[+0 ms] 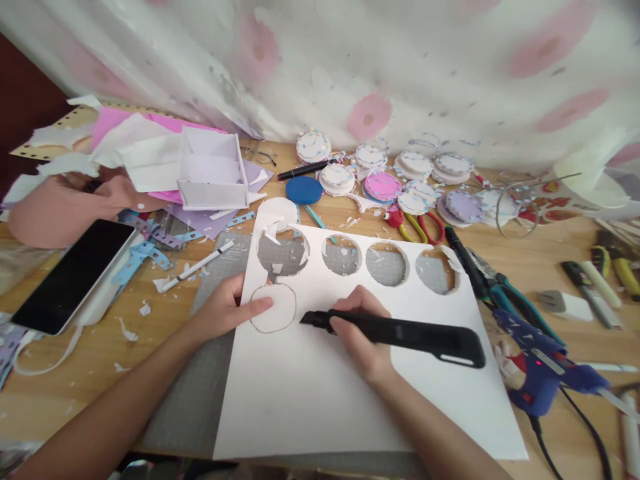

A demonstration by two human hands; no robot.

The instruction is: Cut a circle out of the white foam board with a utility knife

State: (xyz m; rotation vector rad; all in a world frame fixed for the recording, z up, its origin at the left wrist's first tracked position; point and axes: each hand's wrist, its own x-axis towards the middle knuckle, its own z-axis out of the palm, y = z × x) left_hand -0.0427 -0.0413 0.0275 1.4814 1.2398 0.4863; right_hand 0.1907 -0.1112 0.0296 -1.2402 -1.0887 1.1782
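A white foam board (320, 393) lies on the grey cutting mat (195, 380), with a row of round holes cut along its far side. Below the leftmost hole, a drawn circle (283, 310) marks the board. My left hand (230, 307) grips the board's left edge, its thumb on top inside the circle and its other fingers partly hidden. In my right hand (365, 333) is a black utility knife (425, 340), its blade end just right of the circle, pointing left. I cannot tell whether the blade touches the board.
Several decorated paper discs (383, 187) stand at the back. A white box (213, 170) and paper scraps are back left, near a phone (75, 277). On the right lie a blue glue gun (545, 367), pliers (505, 290) and a white charger (567, 305).
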